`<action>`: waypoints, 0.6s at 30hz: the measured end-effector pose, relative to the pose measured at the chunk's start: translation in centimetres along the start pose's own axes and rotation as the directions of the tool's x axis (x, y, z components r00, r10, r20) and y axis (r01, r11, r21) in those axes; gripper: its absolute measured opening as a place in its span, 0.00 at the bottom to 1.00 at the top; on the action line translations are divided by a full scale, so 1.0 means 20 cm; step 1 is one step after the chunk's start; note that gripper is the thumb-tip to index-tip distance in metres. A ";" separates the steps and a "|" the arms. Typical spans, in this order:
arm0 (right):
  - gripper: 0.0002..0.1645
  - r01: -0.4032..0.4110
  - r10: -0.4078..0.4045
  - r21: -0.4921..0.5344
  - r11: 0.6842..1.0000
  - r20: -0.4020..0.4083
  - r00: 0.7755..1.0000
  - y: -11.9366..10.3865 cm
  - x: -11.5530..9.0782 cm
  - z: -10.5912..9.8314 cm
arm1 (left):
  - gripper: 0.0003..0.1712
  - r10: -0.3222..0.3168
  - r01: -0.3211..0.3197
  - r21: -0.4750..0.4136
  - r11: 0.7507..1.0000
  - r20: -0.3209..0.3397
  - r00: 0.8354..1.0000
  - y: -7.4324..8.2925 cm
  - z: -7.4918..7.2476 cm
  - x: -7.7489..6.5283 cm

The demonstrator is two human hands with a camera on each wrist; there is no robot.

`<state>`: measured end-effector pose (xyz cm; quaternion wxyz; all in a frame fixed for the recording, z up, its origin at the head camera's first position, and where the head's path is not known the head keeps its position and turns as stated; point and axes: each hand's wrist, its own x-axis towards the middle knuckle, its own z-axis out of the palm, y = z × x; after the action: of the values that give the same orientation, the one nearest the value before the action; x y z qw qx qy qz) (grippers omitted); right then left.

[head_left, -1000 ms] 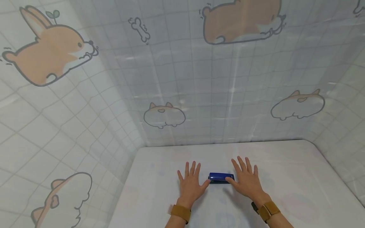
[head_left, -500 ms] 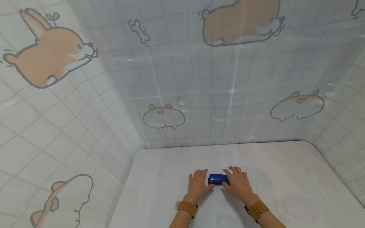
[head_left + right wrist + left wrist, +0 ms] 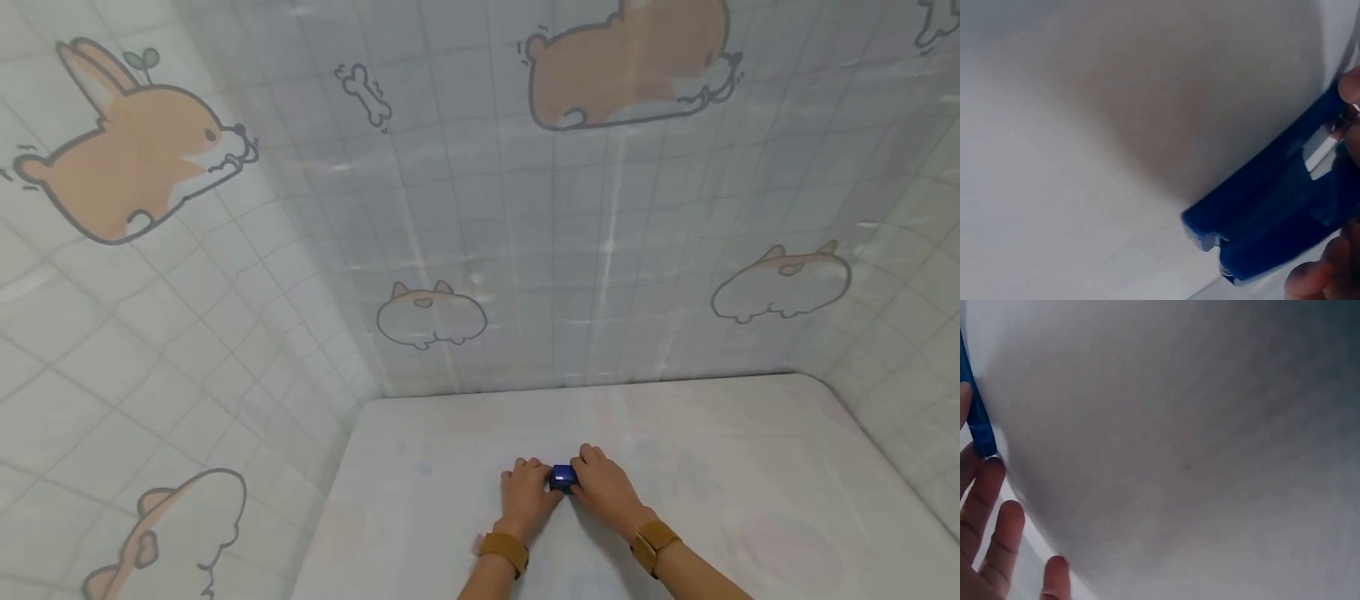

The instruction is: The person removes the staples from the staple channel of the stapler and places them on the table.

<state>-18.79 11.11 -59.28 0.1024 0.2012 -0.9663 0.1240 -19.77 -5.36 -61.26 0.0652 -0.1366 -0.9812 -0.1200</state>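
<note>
Between both hands sits a dark blue stapler [image 3: 562,477], low over the white table; whether it touches the surface cannot be told. My left hand [image 3: 523,498] has curled fingers and thumb at its left end. In the left wrist view a fingertip meets the end of the stapler [image 3: 980,425] and other fingers spread beside it. My right hand [image 3: 609,493] grips the right part, covering much of it. The right wrist view shows the free end of the stapler [image 3: 1254,212], with a notch between its upper and lower arms, and fingertips [image 3: 1310,278] along it.
The white table [image 3: 420,433] has rounded back corners. Pale gridded curtains [image 3: 525,250] printed with cartoon dogs enclose it at the back and both sides. A tan band [image 3: 505,550] is on the left wrist and another tan band [image 3: 652,542] on the right.
Both hands were spread flat beside the stapler, then moved inward and curled their fingers round its ends. More of the stapler is now covered, mostly by the right hand.
</note>
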 end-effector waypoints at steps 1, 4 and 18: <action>0.19 0.004 -0.004 0.001 1.000 0.006 1.000 0.00 0.00 0.01 | 0.21 0.001 -0.001 0.001 1.000 -0.002 1.000 0.00 0.00 0.00; 0.20 0.020 -0.020 -0.015 1.000 0.013 1.000 0.01 0.00 0.02 | 0.20 0.005 -0.005 0.003 1.000 -0.007 1.000 0.00 0.00 0.00; 0.22 0.111 -0.115 -0.069 0.991 -0.045 0.992 0.05 -0.01 0.02 | 0.18 -0.012 0.012 -0.021 1.000 -0.015 1.000 0.00 0.01 0.01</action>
<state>-19.05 11.92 -59.94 0.1393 0.2490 -0.9542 0.0905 -19.97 -5.30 -61.36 0.0705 -0.1303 -0.9802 -0.1317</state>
